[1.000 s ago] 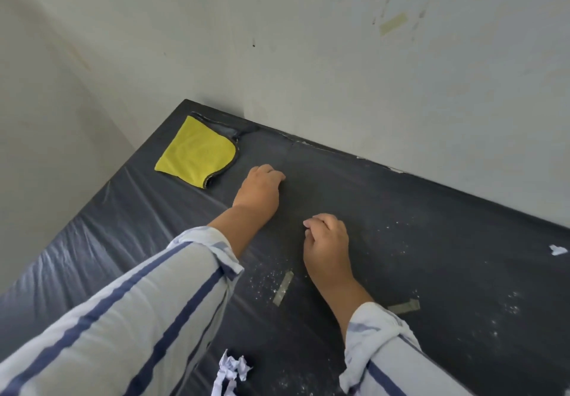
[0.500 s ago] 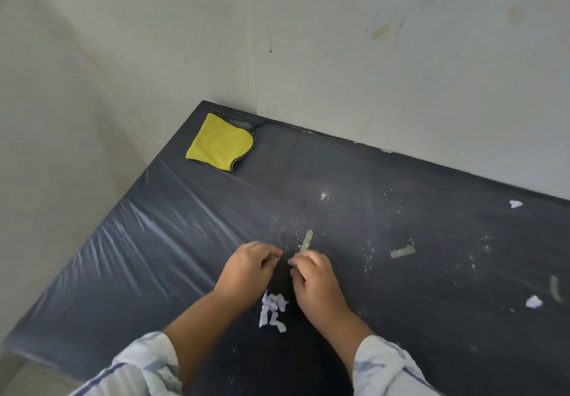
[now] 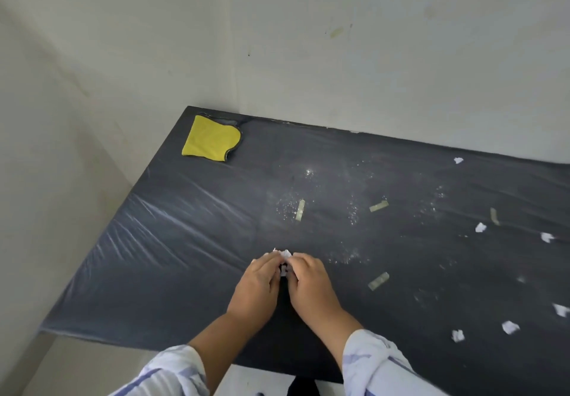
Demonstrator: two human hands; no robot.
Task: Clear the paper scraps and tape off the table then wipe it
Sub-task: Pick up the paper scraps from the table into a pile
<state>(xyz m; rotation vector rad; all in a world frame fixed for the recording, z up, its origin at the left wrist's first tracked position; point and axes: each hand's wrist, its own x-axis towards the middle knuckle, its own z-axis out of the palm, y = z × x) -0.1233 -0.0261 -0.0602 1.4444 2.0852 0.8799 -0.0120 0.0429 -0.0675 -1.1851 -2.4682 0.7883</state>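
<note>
My left hand [image 3: 257, 284] and my right hand [image 3: 308, 281] are pressed together near the front middle of the black table [image 3: 172, 241], fingers closed around a small bunch of white paper scraps [image 3: 285, 254]. Part of the bunch shows above my fingertips. Strips of pale tape lie flat on the table: one tape strip [image 3: 300, 209] beyond my hands, another tape strip [image 3: 378, 206] to the right, a third tape strip [image 3: 378, 281] just right of my right hand. Several loose white scraps [image 3: 480, 227] are scattered over the right side.
A folded yellow cloth [image 3: 211, 142] lies in the far left corner against the wall. Fine white crumbs [image 3: 287, 209] speckle the middle of the table. Grey walls bound the table at the back and left. The table's front edge [image 3: 148, 341] runs just below my wrists.
My hands have drawn back from the far part of the table toward the front edge and closed together around the paper scraps, which now sit gathered between my fingers.
</note>
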